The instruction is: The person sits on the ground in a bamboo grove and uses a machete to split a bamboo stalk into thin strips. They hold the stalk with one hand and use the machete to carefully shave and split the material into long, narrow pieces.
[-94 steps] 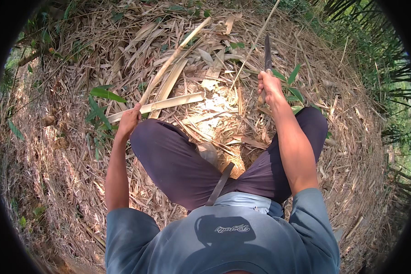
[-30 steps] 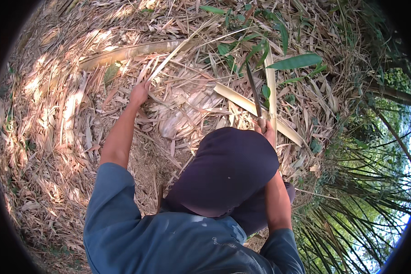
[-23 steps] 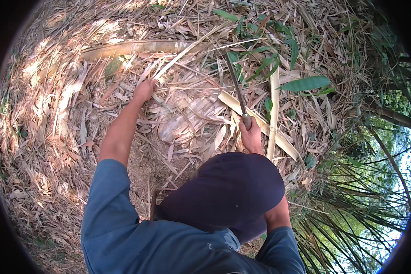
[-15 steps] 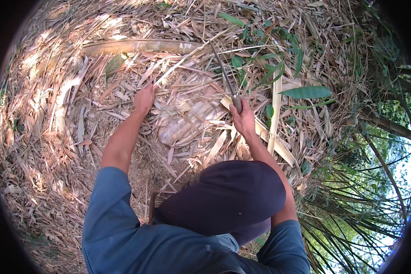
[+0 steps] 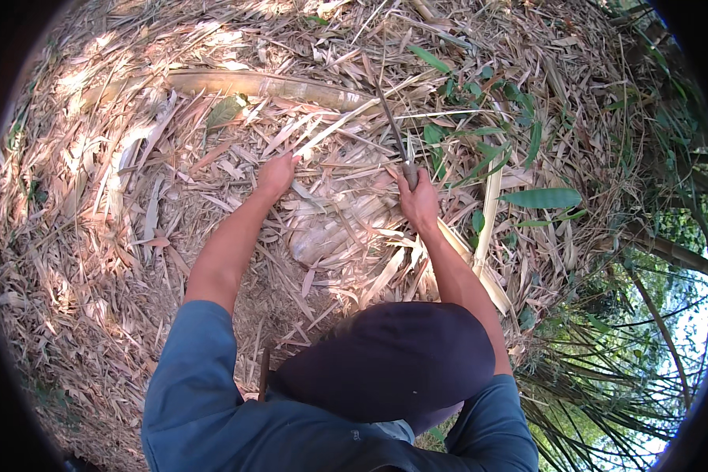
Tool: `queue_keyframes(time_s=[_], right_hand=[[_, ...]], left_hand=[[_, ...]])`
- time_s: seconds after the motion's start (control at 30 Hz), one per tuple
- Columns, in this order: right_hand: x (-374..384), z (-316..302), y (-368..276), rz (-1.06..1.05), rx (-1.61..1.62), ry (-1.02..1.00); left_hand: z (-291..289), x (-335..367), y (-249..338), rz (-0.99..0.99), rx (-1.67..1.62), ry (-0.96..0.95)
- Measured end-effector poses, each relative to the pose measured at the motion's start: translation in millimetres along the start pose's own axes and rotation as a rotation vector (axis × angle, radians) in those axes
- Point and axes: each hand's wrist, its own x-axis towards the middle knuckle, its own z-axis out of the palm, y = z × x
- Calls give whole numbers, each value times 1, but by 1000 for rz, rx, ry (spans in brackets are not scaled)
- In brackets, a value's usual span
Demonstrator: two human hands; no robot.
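Observation:
My left hand (image 5: 278, 175) is closed on the near end of a long, thin, pale bamboo strip (image 5: 334, 130). The strip slants up and to the right over the litter. In my right hand (image 5: 419, 201) is the short handle of a long knife (image 5: 393, 124). Its narrow dark blade points away from me and crosses the line of the strip near its tip; whether they touch I cannot tell. Between my hands lies a pale, worn block-like surface (image 5: 311, 245), partly covered by shavings.
A thick bamboo stalk (image 5: 252, 82) lies across the ground beyond my hands. Flat pale bamboo pieces (image 5: 488, 212) and a broad green leaf (image 5: 540, 198) are to the right. My bent knee (image 5: 393, 358) rises in front. Dry husks cover the ground; bamboo stems (image 5: 672, 253) stand far right.
The view has turned slightly, shifting the ground. My hands are somewhat closer together. The left still grips the strip, the right still grips the knife.

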Motion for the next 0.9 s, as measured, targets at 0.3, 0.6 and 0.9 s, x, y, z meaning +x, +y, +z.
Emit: queue_keyframes(time_s=[0.3,0.6,0.9], right_hand=[[48,19,-20,-109,30,102],[64,37,10,40,-161,21],[81,-71,-160,-830,683,563]], left_hand=[[3,2,-5,38,-39,23],[-1,22,-2,35,-101,-118],[-2,15,-4,-33,-39,-120]])
